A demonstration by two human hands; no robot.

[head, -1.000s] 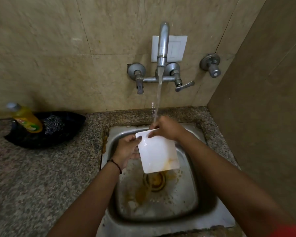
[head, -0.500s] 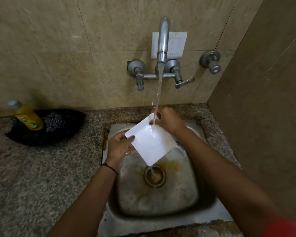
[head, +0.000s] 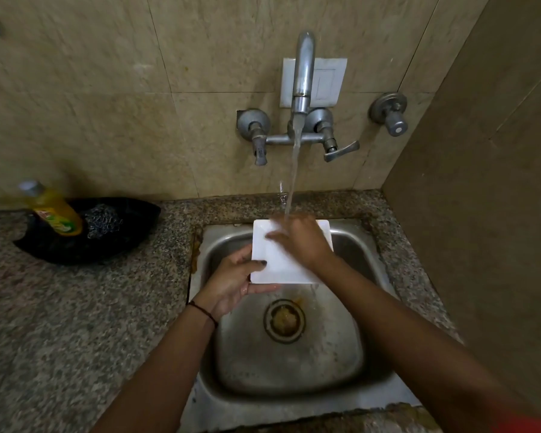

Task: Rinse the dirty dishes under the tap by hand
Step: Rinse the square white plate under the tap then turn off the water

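A white square plate (head: 280,264) is held over the steel sink (head: 294,364), roughly level, under the running stream from the wall tap (head: 302,76). My left hand (head: 235,282) grips the plate's left edge, thumb on top and fingers beneath. My right hand (head: 297,239) lies flat on the plate's upper face with fingers spread, blurred by motion, and the water lands on it. The plate's right part is hidden behind my right hand and wrist.
A yellow dish-soap bottle (head: 52,210) and a steel scourer (head: 102,220) sit in a black bag (head: 75,245) on the granite counter (head: 75,323) to the left. Orange residue sits in the drain (head: 284,320). A brown wall (head: 481,182) closes the right side.
The plate has swung from hanging tilted with a corner down to lying nearly level under the stream. My right hand moved from its top edge onto its face. Orange residue in the basin has thinned.
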